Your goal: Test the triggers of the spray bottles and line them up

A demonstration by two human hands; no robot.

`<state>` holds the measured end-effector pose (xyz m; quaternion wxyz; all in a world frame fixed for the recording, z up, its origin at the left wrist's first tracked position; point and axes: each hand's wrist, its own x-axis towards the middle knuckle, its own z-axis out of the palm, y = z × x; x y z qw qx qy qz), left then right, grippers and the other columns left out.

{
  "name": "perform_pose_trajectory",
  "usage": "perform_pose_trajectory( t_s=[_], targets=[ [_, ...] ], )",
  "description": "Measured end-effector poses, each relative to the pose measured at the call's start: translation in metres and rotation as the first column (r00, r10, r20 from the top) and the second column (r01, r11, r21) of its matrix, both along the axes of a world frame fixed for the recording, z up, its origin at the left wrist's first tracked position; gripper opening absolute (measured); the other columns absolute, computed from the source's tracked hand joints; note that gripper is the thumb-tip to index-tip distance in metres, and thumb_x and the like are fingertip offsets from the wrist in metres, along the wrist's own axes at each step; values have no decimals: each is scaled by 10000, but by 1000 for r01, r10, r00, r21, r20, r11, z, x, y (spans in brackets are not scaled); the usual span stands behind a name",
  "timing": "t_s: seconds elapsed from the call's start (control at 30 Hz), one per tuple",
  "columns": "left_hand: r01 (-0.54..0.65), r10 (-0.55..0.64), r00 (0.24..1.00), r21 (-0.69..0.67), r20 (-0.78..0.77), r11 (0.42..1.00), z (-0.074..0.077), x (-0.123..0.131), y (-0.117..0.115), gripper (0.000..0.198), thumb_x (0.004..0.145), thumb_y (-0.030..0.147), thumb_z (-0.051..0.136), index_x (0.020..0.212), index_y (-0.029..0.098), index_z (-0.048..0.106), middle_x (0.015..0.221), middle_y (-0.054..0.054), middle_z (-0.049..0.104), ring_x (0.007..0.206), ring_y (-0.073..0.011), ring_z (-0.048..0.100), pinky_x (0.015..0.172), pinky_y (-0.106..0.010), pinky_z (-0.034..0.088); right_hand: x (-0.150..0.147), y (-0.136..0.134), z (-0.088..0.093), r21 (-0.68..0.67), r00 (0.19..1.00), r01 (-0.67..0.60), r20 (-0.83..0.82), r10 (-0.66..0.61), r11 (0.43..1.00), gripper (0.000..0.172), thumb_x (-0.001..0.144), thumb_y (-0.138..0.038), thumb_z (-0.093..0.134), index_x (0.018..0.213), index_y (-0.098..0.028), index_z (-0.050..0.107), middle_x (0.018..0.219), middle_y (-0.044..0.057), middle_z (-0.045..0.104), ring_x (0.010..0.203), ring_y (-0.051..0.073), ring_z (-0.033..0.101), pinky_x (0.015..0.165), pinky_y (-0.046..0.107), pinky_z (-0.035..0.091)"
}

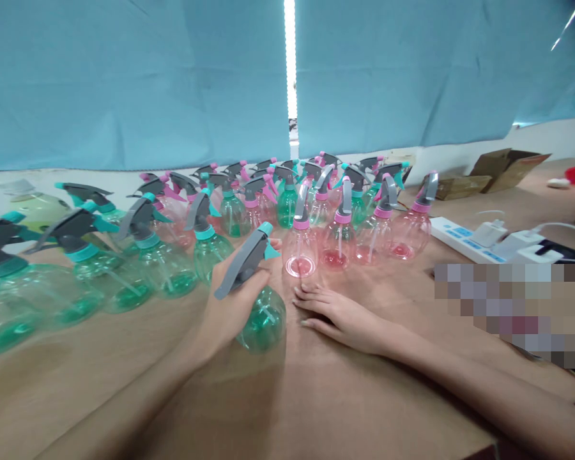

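Note:
My left hand (239, 291) is wrapped round the neck of a green spray bottle (264, 319) with a grey and teal trigger head. The bottle leans a little; whether its base touches the table is hard to make out. My right hand (333, 313) lies on the brown table with its fingers stretched out, holding nothing. Just beyond its fingertips stands a pink spray bottle (300, 254), the nearest of a row of pink ones. To the left of my left hand, several green spray bottles (170, 271) stand in a slanting row.
More green and pink bottles crowd the back of the table (345, 396). At the right lie a white power strip (464, 239) with plugs and cables, and an open cardboard box (508, 171). A jug of yellowish liquid (38, 207) stands at the back left. Blue sheeting (172, 83) hangs behind.

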<state>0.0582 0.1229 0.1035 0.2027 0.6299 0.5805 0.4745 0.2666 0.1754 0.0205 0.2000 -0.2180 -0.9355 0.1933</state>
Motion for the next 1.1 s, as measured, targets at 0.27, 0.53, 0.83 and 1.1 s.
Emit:
perform_pose_trajectory(
  t_s=[0.27,0.53,0.83,1.1],
  targets=[
    [77,-79,994,31,69,997,12,9,-3,384,778,181,529,1131,290,636,985,6,710,982,-213,653,896,-326,496,0,0,-1,-1,1000,-5,-8,5,1000,420,983,-339,460,1368,-179,514,1428,116,504,1366,246,412,1150,475,316],
    [76,-77,995,14,64,997,11,8,-3,429,780,172,510,1177,300,612,1053,14,700,981,-204,645,873,-312,490,0,0,0,23,1000,-1,26,0,1000,431,989,-343,452,1364,-138,514,1430,125,502,1369,236,407,1156,446,318],
    [3,-5,1000,48,25,999,10,8,-3,300,775,214,540,1042,245,673,937,13,716,872,-209,657,759,-309,529,0,0,0,19,1000,0,27,-1,1000,435,990,-344,448,1361,-126,513,1434,130,497,1371,238,404,1155,451,317],
    [125,-137,979,82,152,989,3,4,2,417,764,163,564,1164,255,639,1157,-9,693,1040,-218,666,952,-338,498,0,1,-2,23,1000,-4,10,4,1000,424,989,-344,454,1356,-141,518,1428,127,504,1364,243,415,1149,463,323]
  ],
)
